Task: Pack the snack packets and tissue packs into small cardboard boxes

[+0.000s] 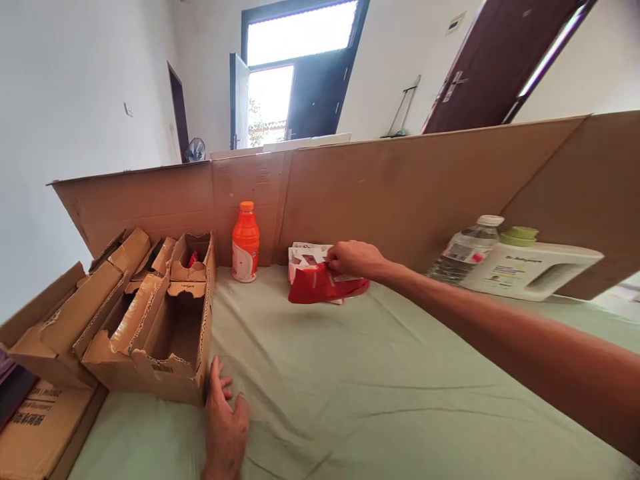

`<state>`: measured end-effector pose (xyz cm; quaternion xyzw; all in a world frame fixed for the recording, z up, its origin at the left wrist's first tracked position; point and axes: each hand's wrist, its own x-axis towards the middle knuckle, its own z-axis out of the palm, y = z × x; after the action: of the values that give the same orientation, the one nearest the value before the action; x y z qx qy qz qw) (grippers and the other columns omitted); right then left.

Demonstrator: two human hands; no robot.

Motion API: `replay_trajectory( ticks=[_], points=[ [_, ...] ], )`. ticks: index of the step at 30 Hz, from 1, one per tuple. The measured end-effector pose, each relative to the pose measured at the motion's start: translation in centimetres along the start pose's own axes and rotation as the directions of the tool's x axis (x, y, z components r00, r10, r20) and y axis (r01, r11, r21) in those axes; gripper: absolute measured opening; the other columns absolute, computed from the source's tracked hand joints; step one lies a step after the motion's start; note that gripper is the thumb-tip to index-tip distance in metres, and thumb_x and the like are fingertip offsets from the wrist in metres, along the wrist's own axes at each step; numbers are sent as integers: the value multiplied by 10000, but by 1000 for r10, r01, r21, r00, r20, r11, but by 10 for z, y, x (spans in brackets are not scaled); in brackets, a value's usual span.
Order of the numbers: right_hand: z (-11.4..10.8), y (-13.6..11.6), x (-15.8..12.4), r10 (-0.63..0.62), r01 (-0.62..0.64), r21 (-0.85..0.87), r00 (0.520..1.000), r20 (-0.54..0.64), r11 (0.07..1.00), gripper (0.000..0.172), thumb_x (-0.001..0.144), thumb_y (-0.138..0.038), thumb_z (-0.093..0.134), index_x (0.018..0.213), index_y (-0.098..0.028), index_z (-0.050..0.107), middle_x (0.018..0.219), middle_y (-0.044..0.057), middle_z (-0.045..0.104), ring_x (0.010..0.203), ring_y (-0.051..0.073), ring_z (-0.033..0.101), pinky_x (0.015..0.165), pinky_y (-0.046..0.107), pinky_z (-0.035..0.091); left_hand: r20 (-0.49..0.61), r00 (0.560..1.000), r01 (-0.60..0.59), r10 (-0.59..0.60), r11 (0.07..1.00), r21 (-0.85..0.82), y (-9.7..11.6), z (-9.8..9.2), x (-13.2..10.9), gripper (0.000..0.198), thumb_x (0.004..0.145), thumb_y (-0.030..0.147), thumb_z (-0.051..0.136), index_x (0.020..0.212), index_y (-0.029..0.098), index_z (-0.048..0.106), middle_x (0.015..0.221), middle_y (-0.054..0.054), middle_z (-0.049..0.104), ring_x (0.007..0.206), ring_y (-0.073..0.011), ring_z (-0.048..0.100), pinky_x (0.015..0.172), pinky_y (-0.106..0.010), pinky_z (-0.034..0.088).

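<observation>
My right hand point(356, 259) is closed on the upper edge of a red packet point(315, 285), which hangs a little over the green cloth point(320, 373). Behind the packet lies a white carton with dark print point(299, 255), partly hidden by it. My left hand point(227, 413) rests at the front, fingers apart and holding nothing, beside the right wall of an open cardboard box point(173, 377). A small red item point(193, 259) shows inside the rear compartment of the boxes.
An orange bottle point(246, 243) stands by the cardboard wall point(400, 193). At the right, a clear bottle point(465, 250) and a white jug point(530, 270) lean over. More cardboard boxes point(65, 333) line the left side.
</observation>
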<state>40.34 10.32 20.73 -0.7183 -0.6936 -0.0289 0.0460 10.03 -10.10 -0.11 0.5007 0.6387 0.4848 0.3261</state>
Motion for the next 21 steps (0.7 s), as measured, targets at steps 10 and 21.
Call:
replay_trajectory(
  ticks=[10,21],
  points=[
    [-10,-124,22,-462,479,116,874,-150,870,375,991,-300,450,1233,-302,736,1236,6,753,1109,202,694,882,268,504,44,994,94,-97,993,65,-6,2,-5,795,805,226,492,1567,107,297,1368,-192,618,1116,-255,631,914,-356,513],
    [19,-301,97,-745,755,41,633,210,654,282,966,-359,663,1178,-173,685,1150,75,708,987,203,689,865,405,582,110,990,81,-85,996,42,-6,5,-11,682,764,129,520,1445,147,546,1574,-132,484,1358,-286,522,1087,-371,465]
  ],
)
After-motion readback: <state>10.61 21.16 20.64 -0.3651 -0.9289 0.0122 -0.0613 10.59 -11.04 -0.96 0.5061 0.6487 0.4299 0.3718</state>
